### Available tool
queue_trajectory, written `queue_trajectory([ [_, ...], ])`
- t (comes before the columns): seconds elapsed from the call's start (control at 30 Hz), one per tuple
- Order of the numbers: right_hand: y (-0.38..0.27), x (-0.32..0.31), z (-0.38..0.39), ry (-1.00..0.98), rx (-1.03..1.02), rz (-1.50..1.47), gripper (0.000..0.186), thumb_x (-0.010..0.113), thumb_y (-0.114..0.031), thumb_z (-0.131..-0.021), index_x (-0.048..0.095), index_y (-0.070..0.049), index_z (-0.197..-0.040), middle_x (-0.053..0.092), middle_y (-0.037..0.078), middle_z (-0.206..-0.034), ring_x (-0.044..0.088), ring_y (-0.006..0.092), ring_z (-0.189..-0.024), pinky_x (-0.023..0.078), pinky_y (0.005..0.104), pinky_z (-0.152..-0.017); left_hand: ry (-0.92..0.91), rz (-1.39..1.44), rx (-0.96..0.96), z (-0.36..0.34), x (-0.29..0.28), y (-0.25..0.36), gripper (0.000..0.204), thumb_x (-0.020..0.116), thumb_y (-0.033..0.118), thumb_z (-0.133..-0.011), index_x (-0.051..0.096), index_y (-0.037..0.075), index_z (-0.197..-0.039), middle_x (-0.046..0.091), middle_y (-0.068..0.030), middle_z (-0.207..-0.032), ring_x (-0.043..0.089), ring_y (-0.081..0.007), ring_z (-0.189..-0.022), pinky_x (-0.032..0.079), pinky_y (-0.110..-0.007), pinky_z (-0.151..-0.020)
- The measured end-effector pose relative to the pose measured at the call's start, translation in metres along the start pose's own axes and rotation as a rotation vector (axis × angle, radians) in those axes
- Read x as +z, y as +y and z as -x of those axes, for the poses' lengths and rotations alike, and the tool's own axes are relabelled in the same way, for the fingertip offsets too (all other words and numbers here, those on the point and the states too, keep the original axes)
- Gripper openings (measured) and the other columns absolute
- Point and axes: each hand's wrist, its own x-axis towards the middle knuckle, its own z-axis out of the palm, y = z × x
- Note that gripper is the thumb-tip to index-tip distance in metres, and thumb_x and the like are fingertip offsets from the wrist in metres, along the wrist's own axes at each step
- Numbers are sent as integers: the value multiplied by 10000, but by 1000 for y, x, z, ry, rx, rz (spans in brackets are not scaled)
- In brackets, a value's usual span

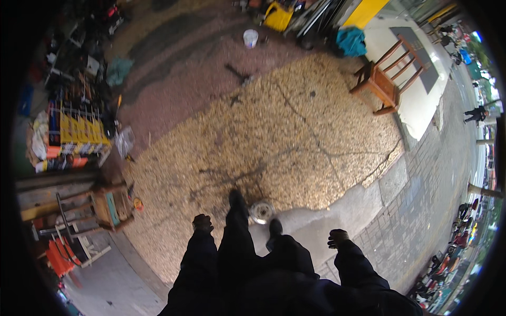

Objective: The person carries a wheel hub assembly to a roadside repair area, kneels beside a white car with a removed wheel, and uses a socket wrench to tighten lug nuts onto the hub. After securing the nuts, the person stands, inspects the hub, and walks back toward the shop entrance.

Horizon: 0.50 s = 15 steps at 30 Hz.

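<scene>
My left hand (202, 223) hangs at my left side over the speckled floor, its fingers curled in and nothing visible in them. On the other side my right hand (338, 238) hangs above grey paving, fingers loosely bent and a little apart, holding nothing that I can see. Neither hand touches anything. Between my dark shoes lies a round, pale metal disc (262, 212) with a darker centre, close to my left shoe (236, 199). My right shoe (275, 227) is set further back.
A wooden chair (386, 84) stands at the far right beside a teal cloth (351, 41). Ahead sits a white bucket (251, 38). Stacked yellow boxes (84, 129) and a small wooden stool (112, 207) line the left. Brick paving (416, 195) runs along the right, where a person (476, 114) walks.
</scene>
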Motion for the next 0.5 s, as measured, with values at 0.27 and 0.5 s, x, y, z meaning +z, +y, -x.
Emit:
queue_trajectory([
  [0.27,-93,54,72,-86,-55,-153,216,559,-226,-816,546,-95,-987,586,158,-823,602,333,-622,508,472,-500,531,1761,10,7,-294,-96,124,468,188,-796,421,145,-689,412,-72,-655,397,-223,-528,294,-395,-453],
  [0.5,-215,93,68,-72,-184,-223,257,591,-251,-810,546,-74,-989,589,173,-802,607,335,-627,498,456,-487,651,2026,101,-22,-490,-129,217,454,176,-838,362,173,-641,284,-42,-547,314,-193,-470,290,-380,-422],
])
